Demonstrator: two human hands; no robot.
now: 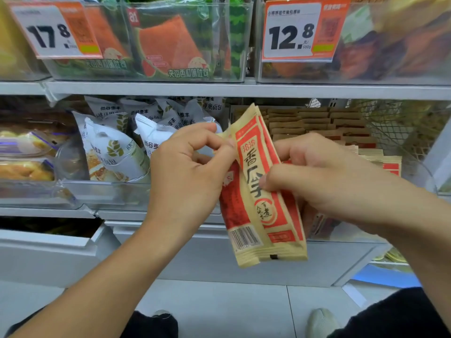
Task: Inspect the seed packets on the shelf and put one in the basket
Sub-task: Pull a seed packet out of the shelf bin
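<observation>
- Hands meet in front of the middle shelf (151,90), both grasping red-and-tan seed packets (262,181) held upright and slightly tilted, with what looks like two packets fanned apart.
- Left hand (188,172) pinches the upper left edge of the packets between thumb and curled forefinger; the other fingers curl loosely behind.
- Right hand (324,176) clamps the right side, thumb pressed on the printed front, fingers wrapped behind.
- Front packet shows large dark characters on a tan strip with red borders; the rear one shows a barcode near its lower edge.
- Behind the hands, to the right, a stack of matching tan packets (317,120) lies in rows in a clear bin on the same shelf.
- Left of that stack, white bread bags (109,147) with a wheat emblem fill another clear bin (105,191).
- Upper shelf holds clear boxes of watermelon-print packs (170,47), with two orange price tags (302,30) hanging in front.
- Wire mesh basket (395,128) sits at the far right, behind the packet stack.
- Grey floor tiles and the person's shoes (322,323) show at the bottom.
</observation>
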